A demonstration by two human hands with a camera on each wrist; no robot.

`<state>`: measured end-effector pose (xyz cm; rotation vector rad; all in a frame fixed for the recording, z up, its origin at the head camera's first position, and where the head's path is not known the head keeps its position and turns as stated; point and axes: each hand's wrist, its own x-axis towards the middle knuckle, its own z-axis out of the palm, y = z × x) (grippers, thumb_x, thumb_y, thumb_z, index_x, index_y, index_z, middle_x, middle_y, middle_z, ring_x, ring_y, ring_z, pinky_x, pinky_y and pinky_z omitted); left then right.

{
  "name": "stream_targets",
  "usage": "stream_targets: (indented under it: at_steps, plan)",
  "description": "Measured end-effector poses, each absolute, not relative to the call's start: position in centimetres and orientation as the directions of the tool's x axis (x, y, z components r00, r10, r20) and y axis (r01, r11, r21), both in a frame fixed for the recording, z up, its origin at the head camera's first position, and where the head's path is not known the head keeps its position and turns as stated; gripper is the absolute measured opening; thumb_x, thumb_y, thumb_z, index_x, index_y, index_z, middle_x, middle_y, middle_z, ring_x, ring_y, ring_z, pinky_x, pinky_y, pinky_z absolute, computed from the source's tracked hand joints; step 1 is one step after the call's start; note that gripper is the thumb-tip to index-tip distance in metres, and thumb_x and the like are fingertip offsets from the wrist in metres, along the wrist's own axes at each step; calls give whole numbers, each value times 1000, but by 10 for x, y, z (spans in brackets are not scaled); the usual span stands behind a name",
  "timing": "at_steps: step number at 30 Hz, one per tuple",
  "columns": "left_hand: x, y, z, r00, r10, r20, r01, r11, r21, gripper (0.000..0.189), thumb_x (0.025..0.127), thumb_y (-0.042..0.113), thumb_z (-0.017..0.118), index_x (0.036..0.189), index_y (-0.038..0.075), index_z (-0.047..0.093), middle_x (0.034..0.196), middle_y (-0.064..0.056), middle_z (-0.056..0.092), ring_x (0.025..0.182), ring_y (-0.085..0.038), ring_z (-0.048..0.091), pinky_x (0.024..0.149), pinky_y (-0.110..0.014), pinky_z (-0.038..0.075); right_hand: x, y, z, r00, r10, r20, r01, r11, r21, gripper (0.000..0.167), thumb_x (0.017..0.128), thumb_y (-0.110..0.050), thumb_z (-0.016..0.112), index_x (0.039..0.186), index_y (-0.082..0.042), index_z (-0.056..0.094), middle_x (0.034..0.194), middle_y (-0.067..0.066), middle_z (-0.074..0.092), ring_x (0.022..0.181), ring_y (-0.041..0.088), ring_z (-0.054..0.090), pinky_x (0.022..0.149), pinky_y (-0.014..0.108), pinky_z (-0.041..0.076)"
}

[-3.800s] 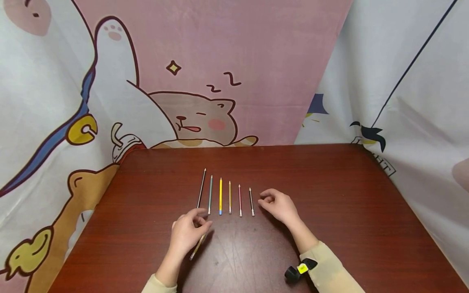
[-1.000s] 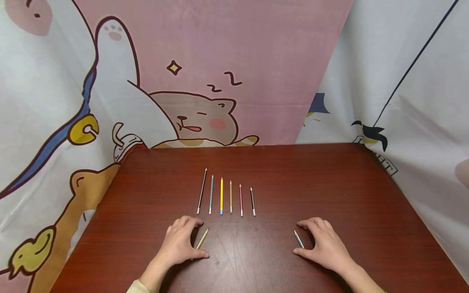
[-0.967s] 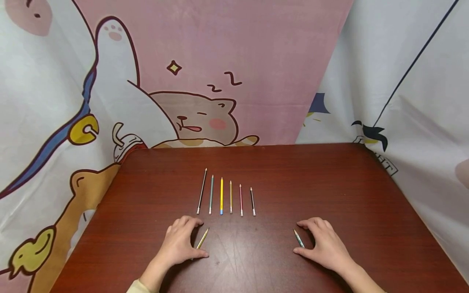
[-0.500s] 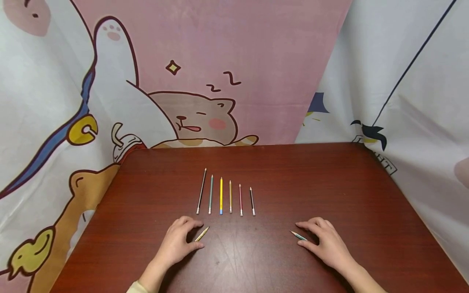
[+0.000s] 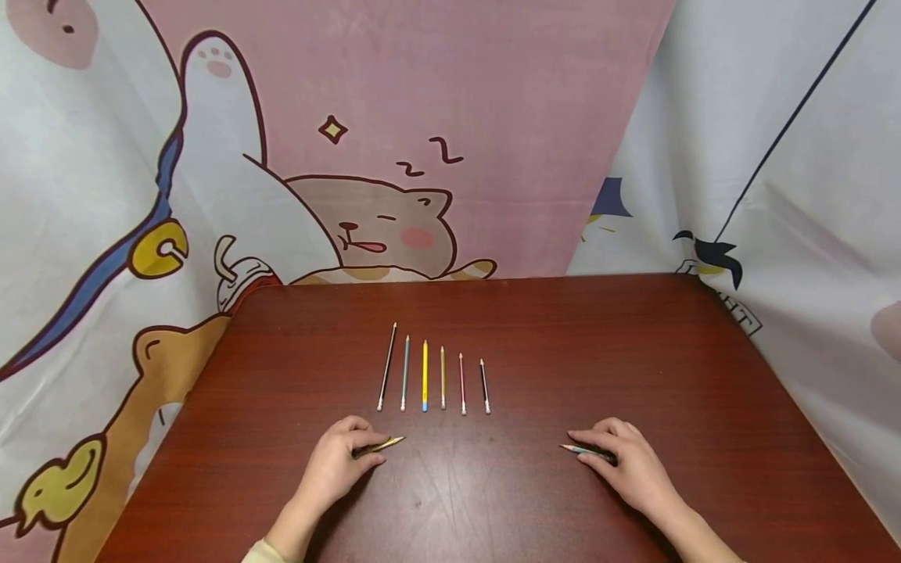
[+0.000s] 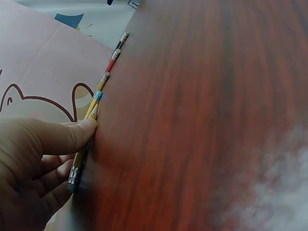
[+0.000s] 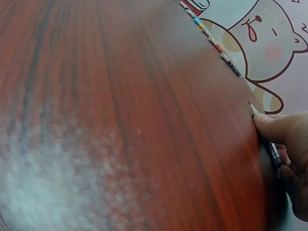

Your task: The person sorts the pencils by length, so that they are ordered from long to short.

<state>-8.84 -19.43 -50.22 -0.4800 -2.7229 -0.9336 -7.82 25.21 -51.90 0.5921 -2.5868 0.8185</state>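
Thumb and fingers of my left hand pinch a yellow-and-black pencil, its sharpened tip pointing right. In the left wrist view the thumb lies across this pencil, and its dark eraser end sticks out below. On the other side, my right hand pinches a dark green pencil whose point faces left. The right wrist view shows its pale tip past the thumb and its dark end under it. Both hands are low over the table.
Several pencils lie in a row farther back, tips away: a long black one, a teal, a yellow, a gold, a red and a short black one. A cartoon-print cloth hangs behind the reddish-brown table.
Both hands have moved back from the row since the earliest frame. Over the last second, thumbs and fingers have come together on the two pencils, which have turned so their tips point inward.
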Motion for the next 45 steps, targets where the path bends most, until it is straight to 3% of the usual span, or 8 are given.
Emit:
stream_targets:
  at_steps: [16,31,36,45]
  plan:
    - [-92,-196,-506,-911,209,356,390,717,577,28,62,2,90,84,16,81,83,14,65,79,-9,62,71,-32,51,-78,250,-519,-850,-243,467,-474,741,-476,35,68,-4,87,97,-23,78,87,-16,61,77,4,48,60,23,39]
    - [-92,-195,-508,-878,221,424,435,736,519,29,62,-2,89,80,18,80,79,15,65,75,-8,62,69,-32,51,-78,246,-519,-887,-202,415,-396,795,-459,31,73,-6,84,99,-21,77,89,-14,61,81,7,53,65,30,44]
    - [-91,-194,-508,-889,210,407,415,744,523,28,64,-2,88,79,19,78,79,14,66,74,-6,61,67,-31,49,-79,246,-520,-884,-187,429,-392,797,-460,29,74,-5,84,98,-20,77,88,-13,61,82,9,55,67,33,45]
    - [-89,-193,-505,-905,198,377,388,748,539,25,69,-1,85,83,17,76,82,12,65,75,-5,59,66,-30,49,-78,245,-519,-895,-162,415,-373,781,-500,28,77,-4,82,98,-21,76,89,-13,62,79,7,52,63,28,42]
